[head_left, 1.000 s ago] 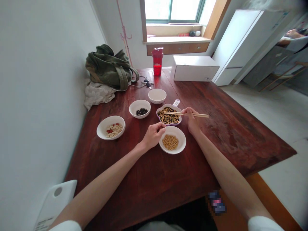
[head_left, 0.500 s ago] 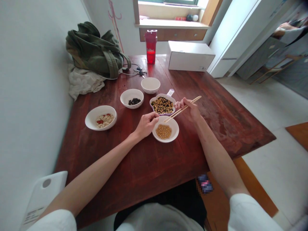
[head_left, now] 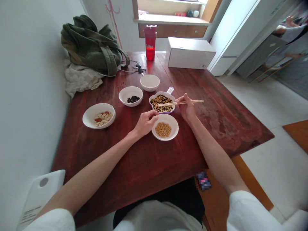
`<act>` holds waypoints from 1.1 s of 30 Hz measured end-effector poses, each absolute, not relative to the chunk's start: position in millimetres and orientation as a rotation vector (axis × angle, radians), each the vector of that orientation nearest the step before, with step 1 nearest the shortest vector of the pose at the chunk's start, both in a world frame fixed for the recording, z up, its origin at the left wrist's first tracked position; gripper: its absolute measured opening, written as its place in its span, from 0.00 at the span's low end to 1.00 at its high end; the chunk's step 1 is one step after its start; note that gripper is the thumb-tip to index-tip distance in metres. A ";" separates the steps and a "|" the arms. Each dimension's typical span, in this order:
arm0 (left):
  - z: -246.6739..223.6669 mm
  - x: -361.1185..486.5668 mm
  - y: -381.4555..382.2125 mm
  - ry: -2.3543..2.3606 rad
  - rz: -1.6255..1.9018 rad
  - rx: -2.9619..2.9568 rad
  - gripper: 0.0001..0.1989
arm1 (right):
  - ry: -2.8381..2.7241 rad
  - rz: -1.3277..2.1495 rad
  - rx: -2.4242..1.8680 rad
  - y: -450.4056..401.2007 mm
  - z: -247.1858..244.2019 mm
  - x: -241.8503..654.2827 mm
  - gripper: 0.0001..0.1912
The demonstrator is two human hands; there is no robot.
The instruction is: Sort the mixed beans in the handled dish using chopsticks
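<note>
My right hand (head_left: 187, 109) is closed around a pair of wooden chopsticks (head_left: 190, 102). Their tips lie over the purple-rimmed, flower-shaped dish (head_left: 170, 90), which holds mixed yellow and black beans (head_left: 161, 100). Thumb and fingers of my left hand (head_left: 145, 123) grip the left rim of a white bowl (head_left: 175, 132) close to me. Yellow soybeans (head_left: 163, 129) lie in that bowl, just in front of the dish. Black beans (head_left: 133, 99) sit in another white bowl (head_left: 123, 95) to the left. Whether the chopstick tips pinch a bean is too small to tell.
Farther left stands a white bowl (head_left: 88, 115) with pale pieces and a few red ones. A white bowl (head_left: 149, 83) is behind the dish. Toward the back are a green bag (head_left: 91, 48), keys (head_left: 140, 69), a red bottle (head_left: 150, 43) and a white box (head_left: 190, 54).
My right hand has swung the chopsticks from above the soybean bowl up and away to the mixed-bean dish, and they now lie nearly level. My left hand stays at the bowl's rim.
</note>
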State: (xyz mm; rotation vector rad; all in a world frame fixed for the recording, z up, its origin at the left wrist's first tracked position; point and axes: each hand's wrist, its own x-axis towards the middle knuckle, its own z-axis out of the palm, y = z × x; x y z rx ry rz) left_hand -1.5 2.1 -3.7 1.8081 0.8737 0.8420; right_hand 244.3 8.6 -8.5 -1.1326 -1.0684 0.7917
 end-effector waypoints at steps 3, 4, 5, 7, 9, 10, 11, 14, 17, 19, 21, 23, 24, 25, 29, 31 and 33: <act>-1.8 -1.4 1.3 0.877 0.842 1.803 0.12 | -1.110 0.752 -1.154 8.6 -11.4 240.2 0.36; -0.9 -1.4 0.9 0.877 0.841 1.803 0.12 | -1.119 0.734 -1.165 8.8 -12.3 239.6 0.36; -0.1 -1.6 0.6 0.881 0.841 1.804 0.12 | -1.120 0.712 -1.175 9.1 -13.4 239.3 0.36; 1.2 -2.2 0.0 0.881 0.837 1.810 0.12 | -1.102 0.661 -1.185 10.3 -16.2 239.5 0.36; 1.9 -2.9 -0.4 0.875 0.831 1.823 0.12 | -1.089 0.608 -1.187 11.3 -19.5 239.7 0.35; 2.0 -3.2 -0.5 0.871 0.825 1.833 0.13 | -1.087 0.586 -1.182 11.4 -21.0 239.6 0.34; 2.0 -3.5 -0.7 0.868 0.821 1.843 0.13 | -1.087 0.570 -1.172 11.1 -22.1 239.2 0.33; 2.0 -3.8 -1.1 0.865 0.813 1.863 0.13 | -1.101 0.558 -1.164 8.1 -22.8 237.5 0.34; 1.8 -3.8 -1.3 0.860 0.817 1.858 0.13 | -1.133 0.536 -1.200 3.9 -20.2 235.3 0.32; 1.2 -3.9 -1.2 0.853 0.822 1.849 0.13 | -1.160 0.495 -1.212 2.3 -18.5 233.8 0.30; 0.3 -4.0 -0.9 0.851 0.825 1.842 0.13 | -1.192 0.457 -1.219 2.5 -18.0 232.5 0.29; -0.9 -3.9 -0.5 0.853 0.824 1.842 0.13 | -1.226 0.439 -1.230 4.1 -19.0 231.9 0.29; -1.4 -3.9 -0.3 0.855 0.824 1.843 0.13 | -1.241 0.437 -1.233 5.2 -20.1 231.8 0.28; -1.9 -3.8 -0.1 0.858 0.823 1.845 0.13 | -1.253 0.440 -1.234 6.2 -21.3 231.9 0.28; -2.4 -3.5 0.0 0.865 0.822 1.845 0.13 | -1.257 0.447 -1.226 8.8 -25.0 232.8 0.27; -1.9 -3.5 -0.3 0.867 0.819 1.848 0.13 | -1.255 0.443 -1.232 8.4 -24.7 232.8 0.28; -1.2 -3.6 -0.5 0.870 0.820 1.853 0.13 | -1.262 0.444 -1.240 7.2 -23.0 232.3 0.28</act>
